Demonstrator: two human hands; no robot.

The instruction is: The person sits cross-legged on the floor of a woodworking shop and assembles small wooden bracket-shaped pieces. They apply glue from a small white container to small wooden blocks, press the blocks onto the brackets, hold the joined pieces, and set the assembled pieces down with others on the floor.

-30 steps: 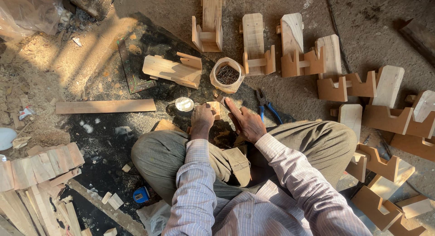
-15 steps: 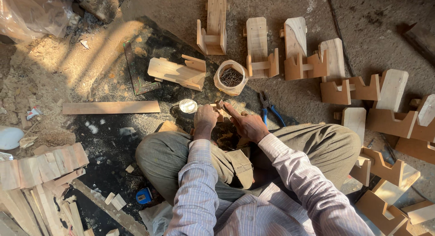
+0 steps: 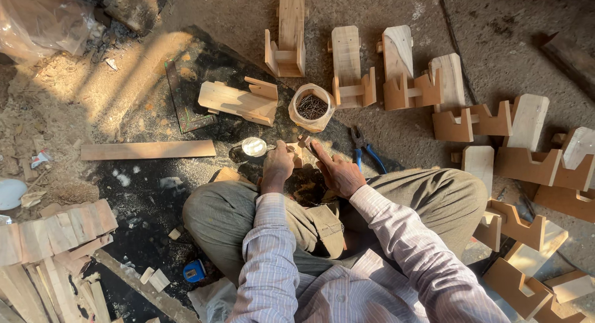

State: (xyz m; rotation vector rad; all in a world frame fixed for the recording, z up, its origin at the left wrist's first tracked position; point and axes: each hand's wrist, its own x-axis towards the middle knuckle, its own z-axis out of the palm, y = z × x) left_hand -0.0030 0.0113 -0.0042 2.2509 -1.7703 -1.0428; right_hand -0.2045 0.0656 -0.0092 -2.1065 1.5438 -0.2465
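Wooden piece [image 3: 304, 148] pinched between left hand [image 3: 277, 168] and right hand [image 3: 338, 173] fingers

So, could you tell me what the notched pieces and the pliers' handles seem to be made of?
The notched pieces look like bare, unfinished wood: pale faces, brown cut edges, no visible paint. The pliers have dark, probably metal jaws and blue handles, likely plastic or rubber sleeves.

The sleeves [image 3: 273, 255] are pale lilac with fine darker stripes, the trousers [image 3: 229, 211] olive-grey. The pliers [image 3: 367, 152] have bright blue handles. The wooden assemblies [image 3: 288, 38] are pale tan, those to the right [image 3: 533, 165] a deeper orange-brown. The jar [image 3: 312, 107] is translucent white with dark nails inside. The floor [image 3: 248, 13] is grey-brown, with a black patch [image 3: 155, 199].
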